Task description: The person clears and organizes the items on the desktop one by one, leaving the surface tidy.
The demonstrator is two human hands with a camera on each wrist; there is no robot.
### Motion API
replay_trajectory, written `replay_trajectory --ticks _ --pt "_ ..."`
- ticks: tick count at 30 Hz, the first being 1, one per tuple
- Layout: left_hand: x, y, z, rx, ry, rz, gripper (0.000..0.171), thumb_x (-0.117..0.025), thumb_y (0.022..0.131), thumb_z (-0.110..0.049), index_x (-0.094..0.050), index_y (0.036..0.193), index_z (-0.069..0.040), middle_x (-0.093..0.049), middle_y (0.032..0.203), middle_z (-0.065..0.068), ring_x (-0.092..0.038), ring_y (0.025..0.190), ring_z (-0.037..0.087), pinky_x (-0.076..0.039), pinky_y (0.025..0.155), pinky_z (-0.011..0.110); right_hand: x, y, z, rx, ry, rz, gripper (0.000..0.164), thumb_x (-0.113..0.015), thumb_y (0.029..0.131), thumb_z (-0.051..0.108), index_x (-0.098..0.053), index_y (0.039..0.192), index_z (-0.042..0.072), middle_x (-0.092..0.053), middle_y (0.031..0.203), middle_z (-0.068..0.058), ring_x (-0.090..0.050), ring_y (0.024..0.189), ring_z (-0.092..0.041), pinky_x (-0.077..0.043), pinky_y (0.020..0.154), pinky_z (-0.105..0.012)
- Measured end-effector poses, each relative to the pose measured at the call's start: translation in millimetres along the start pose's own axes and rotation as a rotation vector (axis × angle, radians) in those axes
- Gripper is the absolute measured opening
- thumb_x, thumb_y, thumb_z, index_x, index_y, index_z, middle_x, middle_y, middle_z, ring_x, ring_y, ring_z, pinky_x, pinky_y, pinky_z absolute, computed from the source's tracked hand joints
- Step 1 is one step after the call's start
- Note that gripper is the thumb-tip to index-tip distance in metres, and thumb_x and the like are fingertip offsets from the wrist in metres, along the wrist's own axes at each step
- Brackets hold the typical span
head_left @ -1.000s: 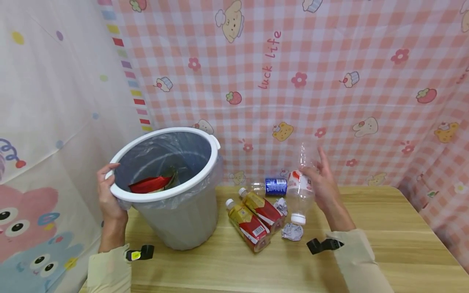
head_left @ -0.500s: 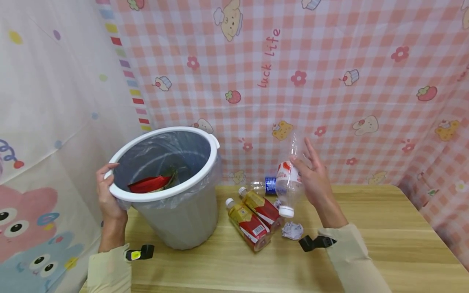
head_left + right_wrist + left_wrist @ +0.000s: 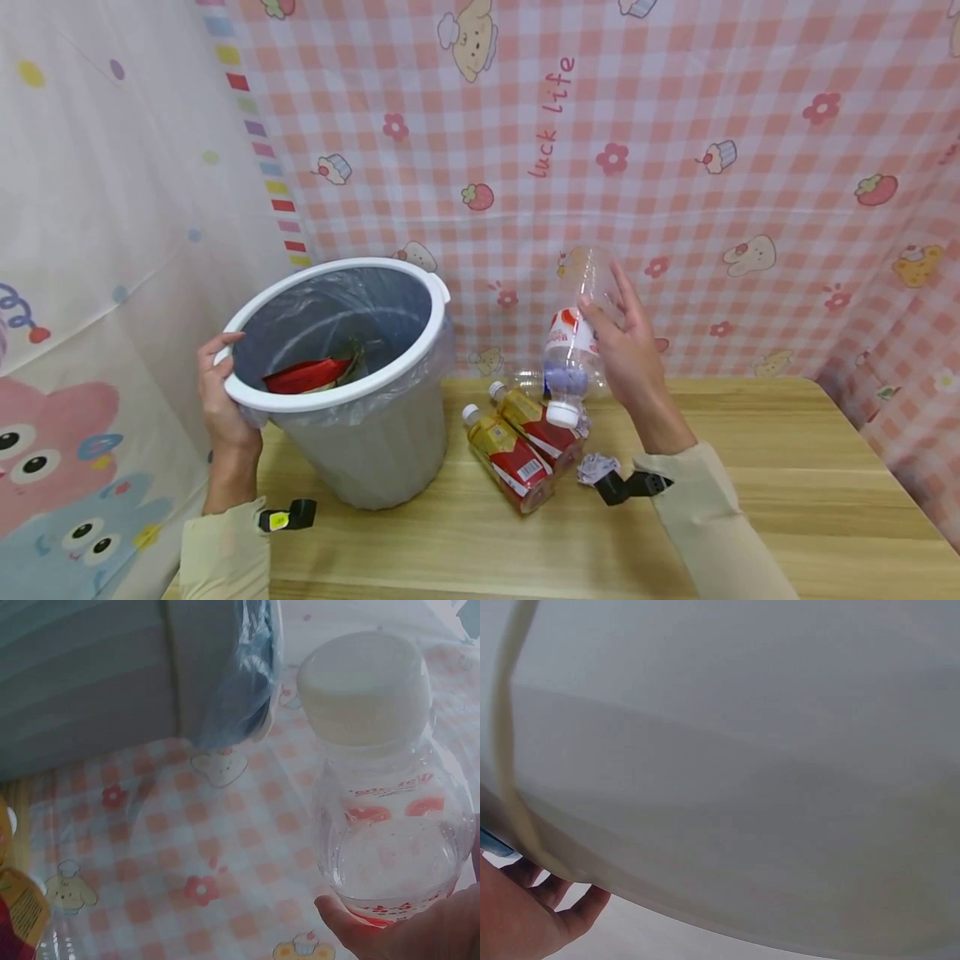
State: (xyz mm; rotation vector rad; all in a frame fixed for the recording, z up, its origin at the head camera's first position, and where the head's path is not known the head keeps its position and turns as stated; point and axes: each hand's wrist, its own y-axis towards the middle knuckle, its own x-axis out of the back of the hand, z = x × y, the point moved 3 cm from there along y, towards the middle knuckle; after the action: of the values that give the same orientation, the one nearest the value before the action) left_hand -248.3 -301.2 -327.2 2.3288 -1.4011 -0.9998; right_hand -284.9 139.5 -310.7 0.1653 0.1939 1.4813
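Note:
My left hand [image 3: 223,400] grips the white rim [image 3: 247,400] of a grey trash can [image 3: 382,458], on its left side. A clear plastic bag [image 3: 405,371] lines the can, and a red wrapper [image 3: 307,377] lies inside. My right hand [image 3: 630,350] holds a clear plastic bottle [image 3: 573,333] above the table, its white cap pointing down and a red-and-white label round its middle. In the right wrist view the bottle's cap [image 3: 367,690] shows large, with the thumb along the label. The left wrist view is mostly filled by the can's wall [image 3: 727,787], fingers at its edge.
Two yellow-and-red drink bottles [image 3: 510,467] lie on the wooden table [image 3: 787,483] right of the can. Behind them lies a clear bottle [image 3: 527,382] with a blue label, partly hidden. A crumpled paper ball [image 3: 596,468] sits near the right wrist. A pink checked cloth [image 3: 675,108] hangs behind.
My right hand has carried the clear bottle leftward and up, toward the trash can. My left hand stays on the rim, and the things on the table have not moved.

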Motion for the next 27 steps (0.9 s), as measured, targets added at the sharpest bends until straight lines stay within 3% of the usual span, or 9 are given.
replay_trajectory --ticks 7,12,20,27 --pt "0.1 0.4 0.5 -0.003 -0.005 0.000 0.032 -0.033 0.097 -0.012 -0.060 0.113 -0.007 -0.055 0.121 0.016 -0.054 0.104 0.023 -0.044 0.087 0.025 -13 0 15 0.001 0.086 -0.006 0.066 -0.062 0.097 0.036 -0.025 0.149 0.054 -0.014 0.162 -0.013 -0.037 0.140 -0.035 -0.037 0.108 -0.052" --pt "0.7 -0.1 0.6 0.004 0.007 -0.003 0.032 -0.033 0.097 -0.012 -0.060 0.114 -0.008 -0.055 0.121 0.016 -0.053 0.104 0.023 -0.044 0.086 0.024 -21 0 23 0.007 0.079 -0.015 0.066 -0.062 0.096 0.038 -0.025 0.148 0.055 -0.012 0.162 -0.011 -0.033 0.142 -0.036 -0.037 0.108 -0.054" --pt "0.6 0.3 0.3 0.000 -0.028 -0.003 0.032 -0.033 0.097 -0.010 -0.061 0.112 -0.006 -0.055 0.117 0.015 -0.053 0.104 0.022 -0.042 0.087 0.025 -32 3 29 0.027 0.159 0.013 0.067 -0.061 0.098 0.030 -0.024 0.151 0.050 -0.009 0.162 -0.014 -0.031 0.143 -0.037 -0.033 0.110 -0.056" --pt "-0.5 0.6 0.1 -0.003 -0.030 -0.001 0.032 -0.033 0.097 -0.010 -0.061 0.112 -0.005 -0.055 0.117 0.015 -0.053 0.103 0.022 -0.043 0.087 0.025 -43 5 37 0.028 0.214 0.001 0.066 -0.062 0.098 0.030 -0.026 0.151 0.048 -0.021 0.157 -0.015 -0.042 0.136 -0.031 -0.037 0.109 -0.052"
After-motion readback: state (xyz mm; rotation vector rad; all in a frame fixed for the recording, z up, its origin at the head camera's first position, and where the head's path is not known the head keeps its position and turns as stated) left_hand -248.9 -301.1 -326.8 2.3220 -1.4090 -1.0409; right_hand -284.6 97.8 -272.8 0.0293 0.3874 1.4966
